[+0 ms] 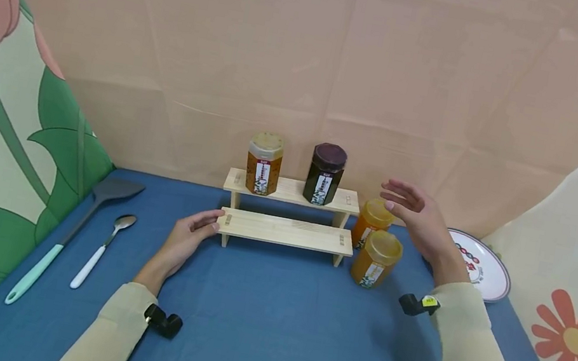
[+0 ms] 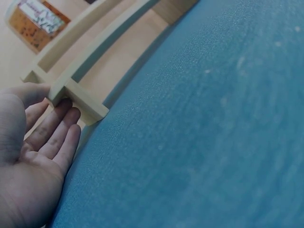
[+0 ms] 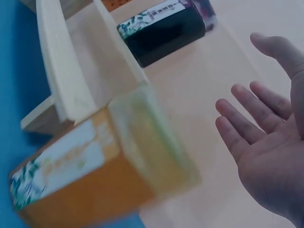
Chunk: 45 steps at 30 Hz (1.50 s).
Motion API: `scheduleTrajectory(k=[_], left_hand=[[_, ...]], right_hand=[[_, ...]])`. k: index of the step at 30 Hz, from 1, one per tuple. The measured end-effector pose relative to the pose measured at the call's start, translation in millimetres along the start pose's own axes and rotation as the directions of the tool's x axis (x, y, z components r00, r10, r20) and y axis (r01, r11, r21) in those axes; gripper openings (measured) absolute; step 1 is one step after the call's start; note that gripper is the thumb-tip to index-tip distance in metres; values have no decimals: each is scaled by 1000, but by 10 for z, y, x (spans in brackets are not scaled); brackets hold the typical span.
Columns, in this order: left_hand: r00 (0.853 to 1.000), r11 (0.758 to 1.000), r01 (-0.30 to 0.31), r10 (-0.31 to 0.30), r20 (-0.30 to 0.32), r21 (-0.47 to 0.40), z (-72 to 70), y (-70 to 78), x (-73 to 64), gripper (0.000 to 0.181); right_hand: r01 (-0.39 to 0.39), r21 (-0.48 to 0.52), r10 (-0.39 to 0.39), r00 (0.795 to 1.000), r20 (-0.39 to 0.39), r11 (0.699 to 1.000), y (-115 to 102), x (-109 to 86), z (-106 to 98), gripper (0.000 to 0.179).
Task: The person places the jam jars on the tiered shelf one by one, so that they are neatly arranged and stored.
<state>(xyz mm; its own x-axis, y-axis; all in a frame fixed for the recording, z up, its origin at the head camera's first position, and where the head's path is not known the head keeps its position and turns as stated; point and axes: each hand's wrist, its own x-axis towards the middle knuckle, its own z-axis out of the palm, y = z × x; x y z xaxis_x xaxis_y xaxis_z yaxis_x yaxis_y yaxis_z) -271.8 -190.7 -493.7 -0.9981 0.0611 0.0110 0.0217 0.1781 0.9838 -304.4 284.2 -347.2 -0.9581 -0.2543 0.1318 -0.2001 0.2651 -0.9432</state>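
Note:
A two-step wooden display rack (image 1: 286, 231) stands on the blue cloth near the back wall. My left hand (image 1: 183, 244) pinches the left end of its lower step, the thumb at the board and the fingers (image 2: 56, 137) beneath, near the leg. Over two amber honey jars at the rack's right end, my right hand (image 1: 421, 223) hovers with loosely spread fingers and nothing held. The front jar (image 1: 376, 260) stands partly before the rear jar (image 1: 364, 227). On the upper step are an orange-brown jar (image 1: 264, 166) and a dark jar (image 1: 324, 177), set apart.
A white plate (image 1: 492, 278) with a red pattern lies at the right, partly behind my right wrist. To the left lie a spatula (image 1: 84, 222) with a mint handle and a white-handled spoon (image 1: 98, 256). Printed cloth hangs along both sides.

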Motion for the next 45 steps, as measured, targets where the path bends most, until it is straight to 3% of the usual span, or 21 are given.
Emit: scheduleTrajectory(k=[11,17,28,45], left_hand=[[1000,1000,-1,1,-1,-4,-12,0,14,46],[1000,1000,12,-12,2,-9,-6,-1,10,46],[1000,1000,10,-10,1,4,-4,-12,11,46],[1000,1000,10,-10,12,-6,0,-2,-2,46]], right_hand=[[-7,7,8,999,-47,1000,361,-479,-76,56],[-40,42,42,998,-48,998,614,-627,-32,59],[-56,50,55,998,18,997,864,-644,47,74],[-115,-56,114,993,-22,992,998,-664,50,75]])
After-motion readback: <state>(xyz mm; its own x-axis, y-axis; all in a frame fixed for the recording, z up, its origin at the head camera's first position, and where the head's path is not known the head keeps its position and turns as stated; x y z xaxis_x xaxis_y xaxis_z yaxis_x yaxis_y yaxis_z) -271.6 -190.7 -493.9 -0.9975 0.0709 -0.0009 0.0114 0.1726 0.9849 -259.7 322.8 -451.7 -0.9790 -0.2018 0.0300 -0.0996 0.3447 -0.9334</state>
